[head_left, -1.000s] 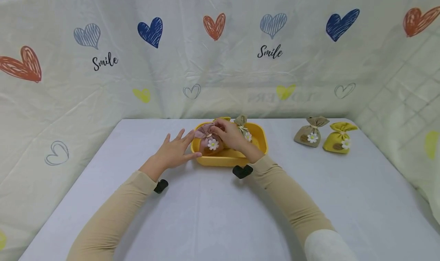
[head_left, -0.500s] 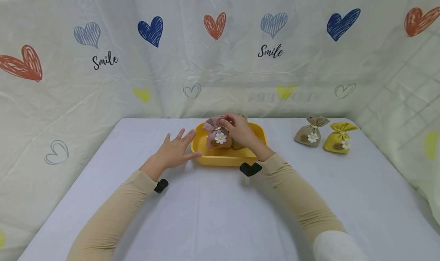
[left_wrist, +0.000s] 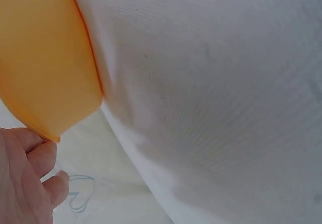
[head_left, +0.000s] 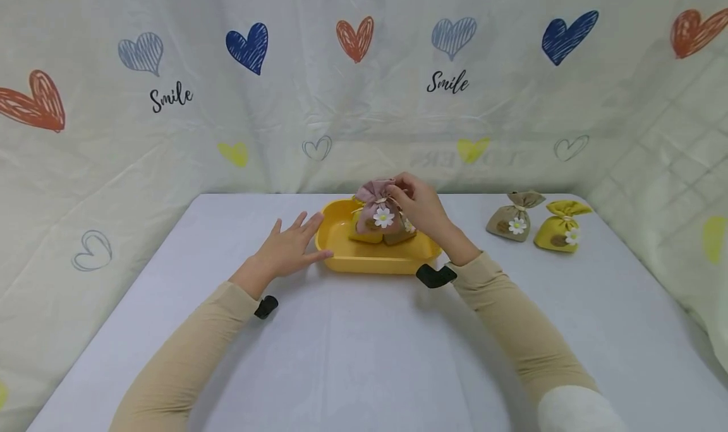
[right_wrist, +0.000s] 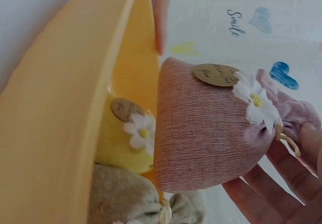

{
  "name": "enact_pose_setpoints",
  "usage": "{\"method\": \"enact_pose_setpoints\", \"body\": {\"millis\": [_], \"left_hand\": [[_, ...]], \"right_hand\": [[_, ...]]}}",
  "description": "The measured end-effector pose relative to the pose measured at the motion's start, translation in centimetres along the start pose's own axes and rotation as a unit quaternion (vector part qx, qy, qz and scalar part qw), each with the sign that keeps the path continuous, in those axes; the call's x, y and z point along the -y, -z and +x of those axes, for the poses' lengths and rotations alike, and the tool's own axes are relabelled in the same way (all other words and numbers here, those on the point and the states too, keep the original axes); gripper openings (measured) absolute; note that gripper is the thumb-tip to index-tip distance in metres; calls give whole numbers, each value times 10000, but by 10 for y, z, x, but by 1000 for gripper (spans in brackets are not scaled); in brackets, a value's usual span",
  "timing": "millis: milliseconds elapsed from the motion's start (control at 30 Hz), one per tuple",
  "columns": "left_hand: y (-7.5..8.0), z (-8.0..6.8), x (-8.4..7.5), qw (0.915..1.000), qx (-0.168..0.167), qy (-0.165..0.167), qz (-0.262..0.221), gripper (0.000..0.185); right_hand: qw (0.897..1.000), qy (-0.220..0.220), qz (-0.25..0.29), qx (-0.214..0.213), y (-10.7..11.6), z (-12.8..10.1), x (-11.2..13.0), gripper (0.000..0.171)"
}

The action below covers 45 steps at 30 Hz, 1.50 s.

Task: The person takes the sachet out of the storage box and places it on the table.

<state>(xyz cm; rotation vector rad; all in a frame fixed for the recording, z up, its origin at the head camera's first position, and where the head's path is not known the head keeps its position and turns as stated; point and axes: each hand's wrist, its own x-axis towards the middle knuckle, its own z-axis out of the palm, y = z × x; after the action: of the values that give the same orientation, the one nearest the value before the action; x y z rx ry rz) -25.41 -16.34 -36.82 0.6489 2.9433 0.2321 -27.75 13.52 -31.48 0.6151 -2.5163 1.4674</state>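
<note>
My right hand [head_left: 423, 208] pinches a pink cloth sachet [right_wrist: 211, 128] by its gathered neck. The sachet, with a white flower and a brown tag, hangs above a yellow plastic basin [head_left: 370, 266]. Below it in the basin sit a yellow sachet [right_wrist: 113, 146] and a grey-beige sachet [right_wrist: 123, 191], both partly covered in the head view. Fingers spread, my left hand [head_left: 287, 249] rests against the basin's left rim; in the left wrist view its fingertips [left_wrist: 43, 156] touch the rim's edge.
On the table's right side stand another beige sachet [head_left: 508, 222] and another yellow sachet [head_left: 556, 235], each with a white flower. A white cloth backdrop [head_left: 364, 116] printed with hearts hangs right behind the white table [head_left: 352, 350].
My right hand has lifted the pink sachet from the basin's left part and moved it up and to the right, uncovering the left part. The left hand has stayed on the rim.
</note>
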Motion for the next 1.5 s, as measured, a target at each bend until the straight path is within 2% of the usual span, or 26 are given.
{"method": "enact_pose_setpoints", "body": {"millis": [200,633,867,1100,1500], "left_hand": [[-1,0,0,10000,-43,-32,-44,96],[1,0,-1,9999,-61,-62,-67,97],[1,1,0,10000,-39,-65,-60,97],[-1,1,0,9999,-58,-60,-122,96],[-2,1,1,9997,-178,-134,83,95]], "right_hand": [[9995,-202,-220,98,15,-5,-5,27],[9991,-166,-371,-140,47,-18,-19,29],[9980,-303,-508,-208,62,-22,-24,32],[9965,-487,-517,-442,80,-28,-27,36],[9921,-571,-528,-981,109,-44,-36,40]]}}
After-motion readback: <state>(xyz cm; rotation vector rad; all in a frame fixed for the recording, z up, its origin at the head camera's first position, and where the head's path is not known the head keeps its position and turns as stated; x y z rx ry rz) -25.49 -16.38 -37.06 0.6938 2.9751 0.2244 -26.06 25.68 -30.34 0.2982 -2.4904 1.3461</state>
